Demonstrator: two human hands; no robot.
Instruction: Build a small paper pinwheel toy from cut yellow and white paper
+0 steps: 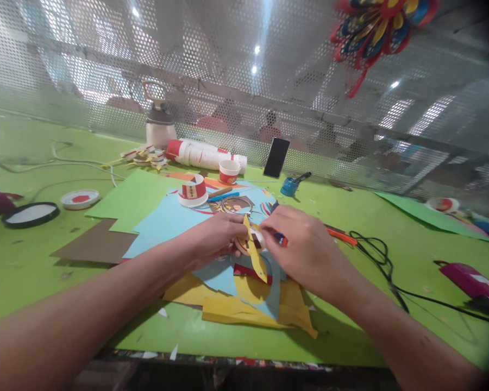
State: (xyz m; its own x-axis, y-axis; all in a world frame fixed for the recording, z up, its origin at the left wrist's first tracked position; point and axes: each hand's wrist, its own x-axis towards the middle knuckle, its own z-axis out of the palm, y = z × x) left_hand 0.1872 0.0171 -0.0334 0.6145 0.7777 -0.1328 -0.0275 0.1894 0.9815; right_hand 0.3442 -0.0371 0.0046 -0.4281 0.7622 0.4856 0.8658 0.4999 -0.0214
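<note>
My left hand [215, 239] and my right hand [299, 244] meet over a pile of coloured paper at the table's middle. Between their fingers is a small paper piece [250, 245] with a round tan part and a yellow strip [256, 255] hanging down from it. Both hands pinch this piece. My right hand also holds a thin tool with a blue and red shaft [282, 239]; its type is unclear. Under the hands lie light blue sheets [167, 220] and yellow sheets [244, 312].
On the green table [32, 271]: a cut paper cup [192, 191], another cup [229, 171], a lying stack of cups [204, 153], a phone [276, 157] propped on the mesh wall, a blue pot [289, 186], brown card [98, 243], black cable [385, 260], a magenta tool [472, 281], lids [30, 213].
</note>
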